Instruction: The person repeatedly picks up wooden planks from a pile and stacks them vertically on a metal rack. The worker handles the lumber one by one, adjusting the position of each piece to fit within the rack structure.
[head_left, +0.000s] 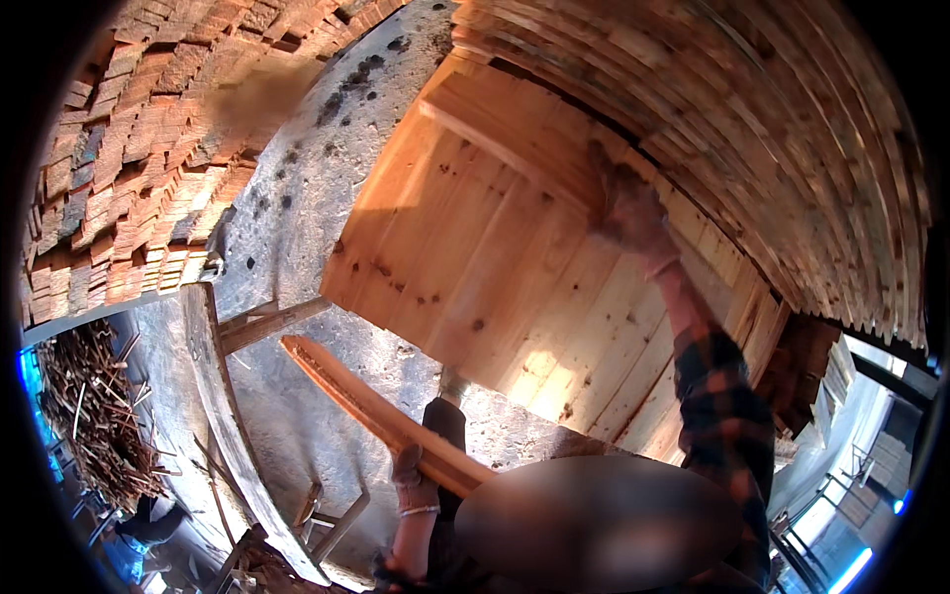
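My left hand [411,480], closed, grips a long narrow wooden board [381,406] near its lower end. The board slants up to the left, and its near end passes behind a blurred patch. My right hand [635,213] reaches far forward and is closed around the right end of another wooden board [515,139], which lies across the far part of a layer of planks. Side by side, the pale, knotty planks [475,267] form a flat surface under that arm. Slight blur softens the right fingers.
A tall stack of boards [752,109] rises along the far right. Stacked wood ends [148,148] fill the upper left. A wooden trestle frame [220,366] stands at left over the concrete floor [297,386], near a heap of thin sticks [94,416]. A person [139,540] shows at lower left.
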`<state>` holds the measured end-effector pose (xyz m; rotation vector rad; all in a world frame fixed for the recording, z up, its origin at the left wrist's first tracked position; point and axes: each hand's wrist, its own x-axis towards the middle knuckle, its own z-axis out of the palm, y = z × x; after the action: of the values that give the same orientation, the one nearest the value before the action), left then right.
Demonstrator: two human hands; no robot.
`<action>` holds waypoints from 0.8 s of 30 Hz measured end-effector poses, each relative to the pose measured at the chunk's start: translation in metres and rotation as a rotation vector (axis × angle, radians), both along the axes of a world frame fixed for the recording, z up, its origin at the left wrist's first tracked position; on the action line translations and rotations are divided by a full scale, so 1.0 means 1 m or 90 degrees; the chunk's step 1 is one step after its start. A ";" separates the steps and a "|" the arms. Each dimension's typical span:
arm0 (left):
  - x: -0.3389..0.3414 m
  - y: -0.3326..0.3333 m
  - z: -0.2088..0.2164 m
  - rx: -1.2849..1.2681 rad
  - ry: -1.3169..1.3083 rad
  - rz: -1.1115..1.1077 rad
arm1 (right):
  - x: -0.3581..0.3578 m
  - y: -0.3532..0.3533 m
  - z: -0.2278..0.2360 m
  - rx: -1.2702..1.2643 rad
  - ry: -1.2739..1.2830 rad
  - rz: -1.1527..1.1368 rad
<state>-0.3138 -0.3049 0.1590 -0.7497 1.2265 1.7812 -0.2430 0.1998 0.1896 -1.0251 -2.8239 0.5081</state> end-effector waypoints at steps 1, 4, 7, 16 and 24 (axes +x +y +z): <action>-0.010 0.000 0.012 0.006 -0.009 0.004 | -0.021 0.014 -0.013 0.025 -0.006 0.016; -0.025 -0.001 0.023 -0.004 -0.011 0.006 | -0.065 0.040 -0.041 0.089 -0.035 0.029; -0.032 0.008 0.035 -0.004 0.019 -0.018 | -0.085 0.047 -0.062 0.140 -0.061 0.013; -0.053 0.007 0.043 -0.005 0.042 -0.027 | -0.069 -0.079 0.001 0.116 -0.141 0.029; -0.084 0.032 0.069 0.054 0.035 -0.074 | -0.092 -0.278 -0.057 -0.145 -0.073 0.012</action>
<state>-0.3977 -0.2730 0.2283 -0.5732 1.1970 1.7562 -0.3349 -0.0779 0.1329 -1.0988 -2.9292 0.8149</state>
